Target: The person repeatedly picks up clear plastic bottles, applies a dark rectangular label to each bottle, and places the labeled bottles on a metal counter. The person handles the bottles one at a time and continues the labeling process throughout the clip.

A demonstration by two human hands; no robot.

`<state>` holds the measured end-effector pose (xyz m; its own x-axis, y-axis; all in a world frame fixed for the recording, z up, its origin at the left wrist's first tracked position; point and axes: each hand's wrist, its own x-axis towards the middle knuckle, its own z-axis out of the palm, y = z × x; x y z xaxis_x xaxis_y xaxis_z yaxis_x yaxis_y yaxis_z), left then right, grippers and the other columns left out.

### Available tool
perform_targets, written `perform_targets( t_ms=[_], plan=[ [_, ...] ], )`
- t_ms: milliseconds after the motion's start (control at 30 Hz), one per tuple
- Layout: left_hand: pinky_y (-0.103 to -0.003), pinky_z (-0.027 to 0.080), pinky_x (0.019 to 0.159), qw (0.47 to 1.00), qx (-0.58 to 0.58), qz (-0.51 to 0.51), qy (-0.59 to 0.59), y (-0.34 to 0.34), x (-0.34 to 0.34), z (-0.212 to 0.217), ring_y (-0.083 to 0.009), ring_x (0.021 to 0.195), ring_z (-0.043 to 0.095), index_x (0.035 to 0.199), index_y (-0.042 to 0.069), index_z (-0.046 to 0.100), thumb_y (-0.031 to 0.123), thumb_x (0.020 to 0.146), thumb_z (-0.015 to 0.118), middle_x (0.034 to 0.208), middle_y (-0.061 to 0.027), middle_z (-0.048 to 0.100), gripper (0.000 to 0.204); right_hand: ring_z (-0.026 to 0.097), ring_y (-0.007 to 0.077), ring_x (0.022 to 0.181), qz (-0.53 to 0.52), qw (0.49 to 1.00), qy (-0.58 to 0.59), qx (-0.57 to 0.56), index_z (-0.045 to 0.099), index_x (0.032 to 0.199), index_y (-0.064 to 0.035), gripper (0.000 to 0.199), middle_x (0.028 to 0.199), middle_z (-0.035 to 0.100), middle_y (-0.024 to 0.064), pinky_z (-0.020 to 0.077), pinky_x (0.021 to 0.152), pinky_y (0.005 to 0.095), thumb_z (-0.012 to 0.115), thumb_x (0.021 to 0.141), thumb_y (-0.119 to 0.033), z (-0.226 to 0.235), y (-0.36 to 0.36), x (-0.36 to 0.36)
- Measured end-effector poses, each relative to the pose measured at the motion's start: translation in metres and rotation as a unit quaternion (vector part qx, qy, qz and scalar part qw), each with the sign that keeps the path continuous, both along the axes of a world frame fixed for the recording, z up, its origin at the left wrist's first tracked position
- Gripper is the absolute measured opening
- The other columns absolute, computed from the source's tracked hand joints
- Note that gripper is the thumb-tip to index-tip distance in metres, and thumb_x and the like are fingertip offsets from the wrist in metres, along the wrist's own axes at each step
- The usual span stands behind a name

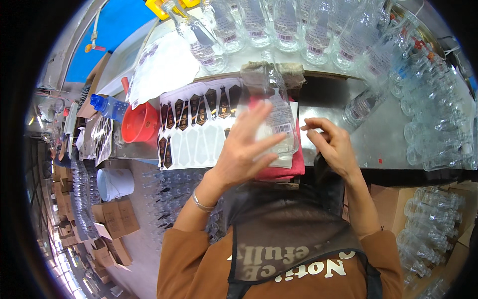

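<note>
Pressing left hand [244, 149], fingers spread, on clear bottle [276, 107] lying on red cloth [286, 172] | right hand [331, 144] fingers pinched together beside it, contents unclear | risk: bottle rolls, label creases

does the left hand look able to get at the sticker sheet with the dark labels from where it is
Probably yes: the left hand rests on the clear bottle, and the sticker sheet lies flat just to its left with nothing between them.

Bottling workshop, rows of clear glass bottles [279, 25] crowding a steel counter [378, 139], sheets of dark labels [196, 112], cardboard boxes [117, 217] on the floor
</note>
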<state>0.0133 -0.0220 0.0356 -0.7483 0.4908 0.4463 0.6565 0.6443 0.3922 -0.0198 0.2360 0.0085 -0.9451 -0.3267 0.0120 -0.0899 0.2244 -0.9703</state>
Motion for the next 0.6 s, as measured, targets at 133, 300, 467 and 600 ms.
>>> perform_targets(
  t_ms=[133, 300, 467, 600],
  plan=[
    [-0.047, 0.03, 0.119, 0.98, 0.147, 0.093, -0.1, 0.007, -0.018, -0.013, -0.037, 0.149, 0.035, 0.139, 0.014, 0.064, 0.021, 0.088, 0.076, 0.16, -0.0223, 0.036, 0.053, 0.06, 0.0059, 0.071, 0.021, 0.998, -0.05, -0.039, 0.059, 0.132, 0.0038, 0.04, 0.116, 0.07, 0.0094, 0.0503, 0.062, 0.0232, 0.063, 0.1, -0.019, -0.006, -0.024, -0.023],
    [-0.044, 0.032, 0.119, 0.979, 0.144, 0.076, -0.121, 0.002, -0.025, -0.028, -0.036, 0.148, 0.037, 0.141, 0.015, 0.062, 0.018, 0.086, 0.078, 0.162, -0.0204, 0.034, 0.058, 0.065, 0.0174, 0.085, 0.027, 0.999, 0.026, 0.039, 0.06, 0.131, 0.0037, 0.054, 0.112, 0.07, 0.0165, 0.0519, 0.075, 0.0309, 0.073, 0.091, -0.031, -0.007, -0.037, -0.019],
    [-0.044, 0.031, 0.119, 0.978, 0.154, 0.055, -0.13, -0.002, -0.03, -0.026, -0.0346, 0.148, 0.037, 0.142, 0.015, 0.061, 0.019, 0.086, 0.078, 0.162, -0.0182, 0.035, 0.059, 0.07, 0.0222, 0.092, 0.027, 0.999, 0.009, 0.025, 0.061, 0.13, 0.0043, 0.059, 0.111, 0.071, 0.0175, 0.0545, 0.081, 0.0342, 0.075, 0.089, -0.035, -0.002, -0.033, -0.019],
    [-0.044, 0.032, 0.119, 0.947, 0.254, 0.079, -0.183, 0.004, -0.024, -0.032, -0.0303, 0.145, 0.041, 0.144, 0.011, 0.058, 0.023, 0.094, 0.071, 0.159, -0.0163, 0.039, 0.053, 0.064, 0.0088, 0.077, 0.051, 0.998, -0.038, -0.015, 0.058, 0.134, 0.0053, 0.05, 0.12, 0.068, 0.0124, 0.0538, 0.071, 0.0262, 0.068, 0.098, -0.029, -0.011, -0.03, -0.026]
  ],
)
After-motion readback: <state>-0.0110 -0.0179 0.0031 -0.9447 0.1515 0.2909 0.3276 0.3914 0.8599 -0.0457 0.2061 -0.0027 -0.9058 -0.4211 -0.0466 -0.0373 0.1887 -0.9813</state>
